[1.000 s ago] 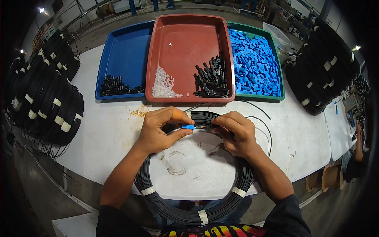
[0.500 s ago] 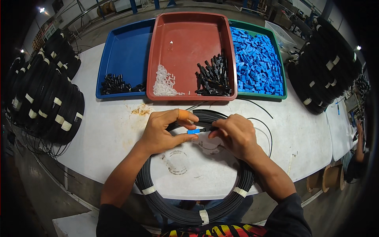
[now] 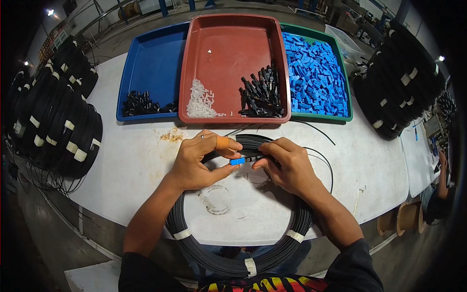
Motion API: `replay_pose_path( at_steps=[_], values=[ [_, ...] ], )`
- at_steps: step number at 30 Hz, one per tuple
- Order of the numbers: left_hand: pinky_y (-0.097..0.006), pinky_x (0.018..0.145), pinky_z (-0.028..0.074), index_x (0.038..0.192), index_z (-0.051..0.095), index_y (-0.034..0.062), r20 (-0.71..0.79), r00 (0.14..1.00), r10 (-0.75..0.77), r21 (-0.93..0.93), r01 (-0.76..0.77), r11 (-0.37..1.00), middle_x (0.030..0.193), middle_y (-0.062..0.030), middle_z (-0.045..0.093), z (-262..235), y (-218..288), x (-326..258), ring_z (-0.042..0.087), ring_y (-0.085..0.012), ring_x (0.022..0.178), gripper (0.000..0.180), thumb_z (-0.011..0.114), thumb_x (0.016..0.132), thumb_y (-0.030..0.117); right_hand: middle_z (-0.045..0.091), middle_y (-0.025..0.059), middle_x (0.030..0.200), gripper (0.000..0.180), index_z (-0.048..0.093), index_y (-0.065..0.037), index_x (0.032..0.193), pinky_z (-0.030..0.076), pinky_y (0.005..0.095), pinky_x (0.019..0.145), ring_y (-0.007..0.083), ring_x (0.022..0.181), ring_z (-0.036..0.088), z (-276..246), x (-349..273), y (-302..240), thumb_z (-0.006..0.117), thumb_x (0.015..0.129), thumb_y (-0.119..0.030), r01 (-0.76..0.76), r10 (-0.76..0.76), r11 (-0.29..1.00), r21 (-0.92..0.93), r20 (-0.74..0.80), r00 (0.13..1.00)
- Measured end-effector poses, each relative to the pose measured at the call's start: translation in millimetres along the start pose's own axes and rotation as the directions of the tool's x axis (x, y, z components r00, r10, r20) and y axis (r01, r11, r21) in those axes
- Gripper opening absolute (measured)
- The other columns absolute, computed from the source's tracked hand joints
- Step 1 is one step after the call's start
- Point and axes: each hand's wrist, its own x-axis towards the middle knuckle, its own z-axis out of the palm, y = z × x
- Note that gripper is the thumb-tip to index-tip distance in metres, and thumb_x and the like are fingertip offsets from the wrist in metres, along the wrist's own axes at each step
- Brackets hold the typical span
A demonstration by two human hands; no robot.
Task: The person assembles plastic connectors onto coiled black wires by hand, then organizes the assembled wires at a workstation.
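Observation:
Between thumb and fingers, my left hand point(image 3: 194, 163) pinches a small blue plastic connector piece point(image 3: 237, 161). A black connector end point(image 3: 251, 158) joins it on the right, in line with it. My right hand point(image 3: 294, 165) is closed around that black end, its thumb just below; the fingertips partly hide the grip. An orange wrap point(image 3: 222, 142) covers one finger of my left hand. Both hands are above a large coil of black cable point(image 3: 177, 221), bound with pale tape, which lies on the white table and overhangs its near edge.
Beyond the coil stand a blue tray point(image 3: 158, 53) with black parts, a red tray point(image 3: 228, 44) with white sleeves and black pieces, and a green tray point(image 3: 348, 92) full of blue pieces. Stacked black cable coils point(image 3: 53, 131) rise at left, more coils point(image 3: 394, 87) at right. A loose cable point(image 3: 332, 170) curves rightward.
My right hand has slid slightly left along the black end, its fingers now nearer the blue connector piece. My left hand keeps its pinch almost in place.

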Motion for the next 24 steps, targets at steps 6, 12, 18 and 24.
replay_pose_path(
  at_steps=[6, 12, 18, 24],
  values=[
    [-0.027, 0.081, 0.053, 0.106, 0.071, 0.0040, -0.009, 1.000, 0.017, -0.016, -0.017, 1.000, 0.103, -0.0052, 0.077, -1.8, -0.1, -1.5, 0.075, -0.0138, 0.087, 0.038, 0.086, 0.071, 0.000, 0.064, 0.0090, 0.084, 0.022, 0.070, -0.003, 0.095, 0.049, 0.0419, 0.065, 0.0282, 0.080, 0.063, -0.6, 2.1, 7.1, 0.080, 0.077, -0.008, 0.098, -0.095, 0.994, -0.052, 0.057, 0.994],
    [-0.028, 0.079, 0.052, 0.103, 0.072, 0.0060, 0.037, 0.999, 0.017, 0.070, -0.019, 0.997, 0.096, -0.0052, 0.077, -3.5, 3.9, 1.6, 0.074, -0.0142, 0.087, 0.036, 0.082, 0.070, -0.002, 0.059, 0.0065, 0.071, 0.014, 0.065, -0.006, 0.086, 0.045, 0.0411, 0.061, 0.0269, 0.070, 0.061, -1.1, 1.2, 7.6, 0.076, 0.079, -0.010, 0.170, -0.157, 0.978, -0.121, 0.112, 0.981],
    [-0.029, 0.078, 0.055, 0.107, 0.073, 0.0065, 0.041, 0.999, -0.011, -0.001, 0.011, 1.000, 0.089, -0.0047, 0.077, -1.5, -0.2, -1.9, 0.074, -0.0158, 0.086, 0.041, 0.085, 0.068, -0.001, 0.061, 0.0083, 0.071, 0.015, 0.061, -0.006, 0.082, 0.048, 0.0417, 0.058, 0.0292, 0.064, 0.062, -2.4, 2.9, 7.3, 0.075, 0.079, -0.010, 0.220, -0.216, 0.975, -0.029, 0.112, 0.970],
    [-0.027, 0.072, 0.058, 0.110, 0.074, 0.0067, 0.088, 0.996, -0.001, -0.009, 0.001, 1.000, 0.091, -0.0059, 0.076, -0.8, -2.1, -1.0, 0.075, -0.0166, 0.080, 0.042, 0.086, 0.071, 0.000, 0.063, 0.0072, 0.073, 0.015, 0.062, -0.007, 0.083, 0.050, 0.0423, 0.056, 0.0291, 0.066, 0.064, -0.3, 3.7, 8.3, 0.074, 0.074, -0.007, 0.184, -0.171, 0.981, -0.055, 0.186, 0.968]
  ],
)
